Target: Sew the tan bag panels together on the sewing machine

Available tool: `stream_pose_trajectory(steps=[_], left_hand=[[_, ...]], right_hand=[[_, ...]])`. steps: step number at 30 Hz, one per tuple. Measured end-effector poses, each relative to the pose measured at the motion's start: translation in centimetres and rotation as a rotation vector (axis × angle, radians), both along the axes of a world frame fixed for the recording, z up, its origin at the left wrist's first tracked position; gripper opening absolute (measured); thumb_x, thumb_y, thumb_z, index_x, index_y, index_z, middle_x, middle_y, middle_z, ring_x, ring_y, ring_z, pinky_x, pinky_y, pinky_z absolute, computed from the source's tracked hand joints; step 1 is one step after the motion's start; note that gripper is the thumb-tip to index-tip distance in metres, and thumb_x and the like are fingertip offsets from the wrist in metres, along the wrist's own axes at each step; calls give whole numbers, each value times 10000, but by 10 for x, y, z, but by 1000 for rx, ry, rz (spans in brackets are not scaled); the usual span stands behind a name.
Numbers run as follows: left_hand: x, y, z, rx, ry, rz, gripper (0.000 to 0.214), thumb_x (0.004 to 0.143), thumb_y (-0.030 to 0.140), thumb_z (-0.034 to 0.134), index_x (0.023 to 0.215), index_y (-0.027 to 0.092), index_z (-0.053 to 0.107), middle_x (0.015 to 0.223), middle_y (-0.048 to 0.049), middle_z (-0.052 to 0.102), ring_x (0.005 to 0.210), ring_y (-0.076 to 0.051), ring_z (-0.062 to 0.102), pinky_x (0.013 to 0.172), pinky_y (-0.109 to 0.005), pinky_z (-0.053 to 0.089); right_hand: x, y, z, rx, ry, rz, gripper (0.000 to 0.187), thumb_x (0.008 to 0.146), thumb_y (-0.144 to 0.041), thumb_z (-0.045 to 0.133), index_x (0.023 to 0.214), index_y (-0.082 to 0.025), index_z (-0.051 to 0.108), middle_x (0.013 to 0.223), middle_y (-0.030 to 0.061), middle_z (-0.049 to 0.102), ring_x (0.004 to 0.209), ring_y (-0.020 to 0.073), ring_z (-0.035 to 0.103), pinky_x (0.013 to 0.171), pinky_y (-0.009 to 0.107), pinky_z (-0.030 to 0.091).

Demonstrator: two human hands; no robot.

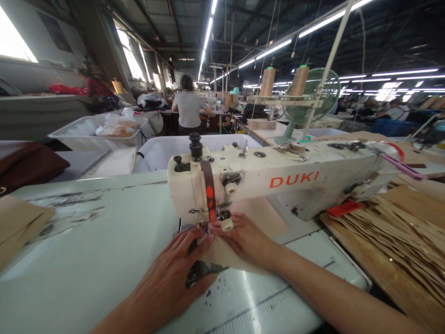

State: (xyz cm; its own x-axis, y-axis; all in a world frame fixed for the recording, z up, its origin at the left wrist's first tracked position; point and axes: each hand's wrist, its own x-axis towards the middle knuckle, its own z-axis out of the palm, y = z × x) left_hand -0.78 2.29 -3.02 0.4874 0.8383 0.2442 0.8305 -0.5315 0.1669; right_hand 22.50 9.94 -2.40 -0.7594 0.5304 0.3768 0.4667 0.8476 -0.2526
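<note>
A white sewing machine [253, 178] with red lettering stands before me, a dark strap with red marks hanging down the front of its head. Under the needle area lies a piece of beige material [222, 253], which also shows behind the machine arm. My left hand [168, 266] is on the left of the needle area, thumb apart from the fingers, fingertips at the presser foot. Flat on the beige piece rests my right hand [248, 239], its fingers reaching toward the needle from the right. The fingertips and needle point are partly hidden.
Stacked beige pieces [389, 241] lie on a board at the right, with a red item [343, 208] on top. More beige material [21, 227] is at the left table edge. Behind are a white bin [156, 150], thread cones [267, 82], a green fan [313, 93] and a person [188, 109].
</note>
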Motion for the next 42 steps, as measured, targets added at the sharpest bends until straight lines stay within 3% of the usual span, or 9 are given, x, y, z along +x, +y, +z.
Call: stream_pose_trajectory(steps=[8, 11, 15, 19, 23, 25, 30, 35, 42], left_hand=[[1, 1, 13, -68, -10, -15, 628, 909, 527, 554, 1467, 276, 412, 1415, -106, 437, 1304, -319, 447, 1100, -494, 409], [-3, 4, 15, -83, 4, -56, 606, 936, 516, 521, 1478, 278, 391, 1426, -104, 427, 1307, -299, 447, 1108, -475, 397], [-6, 5, 26, -97, -6, -114, 485, 977, 449, 474, 1431, 279, 459, 1404, -84, 458, 1300, -272, 456, 1111, -451, 387], [-5, -1, 40, -113, -102, -4, 321, 1014, 386, 403, 1125, 253, 673, 1186, -57, 591, 1112, -237, 584, 1018, -435, 463], [2, -10, 39, -82, -179, 59, 233, 1000, 339, 434, 1013, 219, 633, 1145, -47, 604, 1025, -198, 632, 935, -352, 525], [5, -13, 31, -68, -188, 57, 236, 964, 342, 505, 1143, 213, 588, 1261, -69, 565, 1113, -213, 610, 987, -360, 510], [6, -21, 10, -34, -110, -6, 613, 919, 373, 576, 1471, 209, 366, 1510, -122, 407, 1381, -297, 399, 1128, -487, 380], [2, -23, 11, -71, -49, -10, 688, 876, 473, 628, 1471, 218, 394, 1517, -124, 412, 1393, -309, 383, 1127, -509, 372], [-3, -17, 6, 43, 3, -36, 756, 835, 543, 654, 1482, 269, 376, 1478, -102, 477, 1325, -323, 479, 1091, -502, 428]], right_hand=[[0, 0, 7, 47, -94, -5, 323, 1016, -205, 417, 1284, -253, 592, 1165, 37, 679, 1139, 174, 579, 1058, 404, 355], [-2, 20, 21, 65, -258, -59, 271, 998, -255, 448, 1101, -164, 682, 1093, 81, 688, 1053, 194, 613, 986, 359, 425], [-10, 36, 32, 97, -347, -184, 279, 945, -302, 544, 899, -80, 707, 1006, 164, 689, 984, 268, 635, 910, 393, 475], [-7, 0, 33, 124, -354, -308, 305, 955, -289, 529, 903, -47, 708, 953, 217, 678, 986, 332, 622, 887, 473, 481], [-6, -39, 36, 114, -286, -409, 251, 944, -232, 521, 919, -51, 694, 958, 224, 657, 980, 377, 597, 819, 537, 496], [-11, -45, 33, 100, -248, -382, 215, 942, -212, 524, 1038, -86, 668, 1051, 182, 649, 1007, 325, 594, 861, 490, 506], [-14, -38, 4, 63, -55, -177, 350, 953, -200, 524, 1300, -161, 524, 1265, 104, 597, 1188, 220, 531, 1091, 426, 394], [-2, -30, -8, 68, -12, -74, 336, 985, -213, 460, 1313, -186, 527, 1309, 97, 586, 1226, 208, 525, 1161, 456, 304], [0, -27, -8, 47, -34, -89, 364, 1012, -266, 424, 1367, -214, 490, 1346, 48, 576, 1279, 175, 491, 1204, 414, 232]])
